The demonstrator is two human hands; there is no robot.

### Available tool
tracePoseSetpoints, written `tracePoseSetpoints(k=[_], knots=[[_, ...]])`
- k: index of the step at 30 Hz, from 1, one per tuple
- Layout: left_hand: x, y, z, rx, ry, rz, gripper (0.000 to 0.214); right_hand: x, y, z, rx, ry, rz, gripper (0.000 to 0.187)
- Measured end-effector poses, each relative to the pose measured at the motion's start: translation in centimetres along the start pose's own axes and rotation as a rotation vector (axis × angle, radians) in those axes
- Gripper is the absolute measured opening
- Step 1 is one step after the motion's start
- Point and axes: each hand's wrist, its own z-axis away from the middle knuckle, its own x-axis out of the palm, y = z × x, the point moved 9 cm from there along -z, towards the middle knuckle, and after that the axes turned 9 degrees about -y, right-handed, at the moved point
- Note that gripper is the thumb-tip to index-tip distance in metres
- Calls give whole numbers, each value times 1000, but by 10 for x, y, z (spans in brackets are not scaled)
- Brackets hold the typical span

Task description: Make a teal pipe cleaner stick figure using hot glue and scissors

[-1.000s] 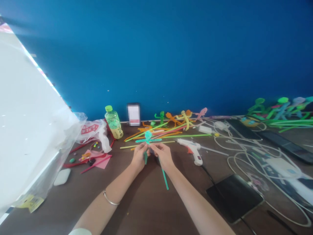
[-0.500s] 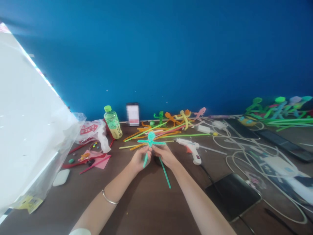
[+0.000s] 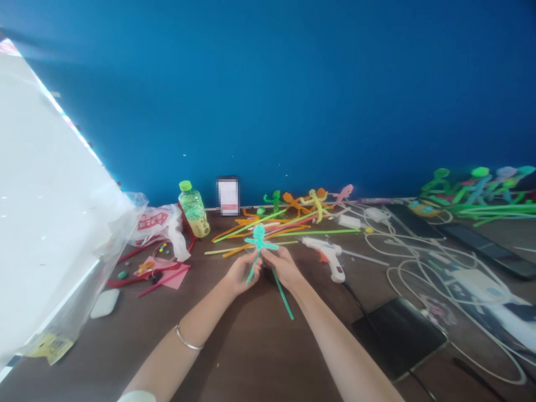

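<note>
A turquoise pipe-cleaner figure (image 3: 259, 237) stands upright between my hands, with a round head and two arms held out sideways. My left hand (image 3: 244, 272) pinches its lower body from the left, and one turquoise end slants down past the fingers. From the right, my right hand (image 3: 281, 264) grips the same lower part between thumb and fingers. A long turquoise stem (image 3: 283, 296) hangs down below the right hand. The exact spot where the fingertips meet is partly hidden. Behind the figure lie loose orange and green pipe cleaners (image 3: 240, 230).
A white glue gun (image 3: 330, 255) lies right of my hands, its cord running to a black pad (image 3: 400, 335). Finished figures (image 3: 317, 204) lean by the blue wall. A green-capped bottle (image 3: 194, 209), plastic bag (image 3: 157, 223) and pink paper (image 3: 173, 274) are left; white cables (image 3: 391, 273) tangle right.
The figure's outstretched arms look shorter than before, and its lower left stem has shifted slightly. Both hands stay in nearly the same place, still gripping it.
</note>
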Motion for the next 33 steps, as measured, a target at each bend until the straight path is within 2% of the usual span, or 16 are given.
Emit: tracePoseSetpoints(k=[4, 8, 11, 13, 15, 18, 23, 28, 33], knots=[[6, 22, 1, 322, 14, -263, 19, -1, 1, -2, -8, 64, -29, 24], [10, 49, 21, 689, 191, -683, 28, -4, 1, -1, -20, 149, 3, 28], [15, 59, 38, 853, 318, -934, 29, -8, -5, 2, -66, 232, 133, 28], [20, 62, 43, 906, 339, -1038, 27, -9, -12, 4, -112, 273, 268, 27], [24, 63, 45, 922, 320, -1089, 24, -9, -22, 6, -174, 302, 411, 23], [24, 65, 45, 915, 311, -1048, 19, -4, -36, 9, -260, 322, 585, 17], [14, 66, 42, 895, 363, -948, 14, 2, -45, 12, -319, 307, 701, 14], [-1, 54, 20, 696, 256, -611, 25, -7, -38, 11, -283, 350, 627, 13], [-6, 39, 7, 469, 152, -262, 23, -18, -20, 6, -128, 330, 386, 19]])
